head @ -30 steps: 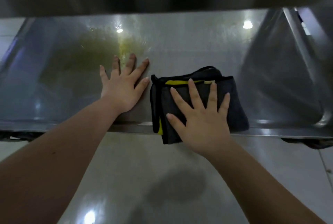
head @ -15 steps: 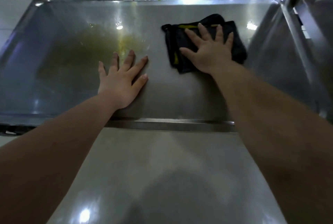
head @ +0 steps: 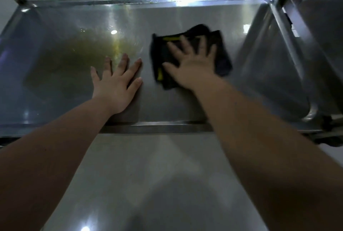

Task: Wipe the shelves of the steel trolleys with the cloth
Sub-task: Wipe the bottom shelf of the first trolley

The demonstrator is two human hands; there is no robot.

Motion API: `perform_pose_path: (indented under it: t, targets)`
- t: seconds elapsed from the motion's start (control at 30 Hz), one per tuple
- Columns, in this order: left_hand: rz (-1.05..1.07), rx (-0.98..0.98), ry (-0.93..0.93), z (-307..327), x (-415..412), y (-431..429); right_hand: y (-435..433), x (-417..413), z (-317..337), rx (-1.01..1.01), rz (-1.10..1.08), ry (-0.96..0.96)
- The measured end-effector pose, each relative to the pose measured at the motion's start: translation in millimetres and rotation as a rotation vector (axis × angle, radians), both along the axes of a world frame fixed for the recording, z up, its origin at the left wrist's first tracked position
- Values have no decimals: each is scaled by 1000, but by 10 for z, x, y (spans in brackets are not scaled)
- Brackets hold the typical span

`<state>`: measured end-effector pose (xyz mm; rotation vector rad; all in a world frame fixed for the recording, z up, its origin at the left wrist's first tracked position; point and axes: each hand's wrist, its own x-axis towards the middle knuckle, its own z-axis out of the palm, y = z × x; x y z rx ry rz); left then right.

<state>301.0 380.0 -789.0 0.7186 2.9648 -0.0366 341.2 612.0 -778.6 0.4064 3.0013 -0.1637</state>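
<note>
Blurry cloth (head: 223, 60) and right hand (head: 193, 69)

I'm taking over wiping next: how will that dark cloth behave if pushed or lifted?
The cloth is folded in soft layers, so it would probably flop and unfold when lifted. Under the flat right hand it likely slides easily over the smooth steel shelf, and it looks light.

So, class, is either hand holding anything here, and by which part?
Nothing is gripped. The right hand presses flat, fingers spread, on top of the folded dark cloth; the left hand rests flat on the bare steel shelf.
</note>
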Motion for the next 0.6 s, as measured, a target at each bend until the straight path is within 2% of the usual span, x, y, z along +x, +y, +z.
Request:
perform_pose_path:
  t: [0.07,0.17,0.3,0.43,0.6]
  targets:
    - [-1,6,-10,-6,-9,-23,-458,18,-21,0,124,15]
    - [-3,-8,-21,-23,-22,-40,-304,108,-20,-18,153,29]
    - [-2,10,-11,-41,-25,-31,645,473,-32,49,-22,83]
    - [3,13,3,-32,-10,-39,1509,1013,66,31,-264,-28]
    - [9,11,3,-34,17,-25,1051,1253,20,39,-214,-28]
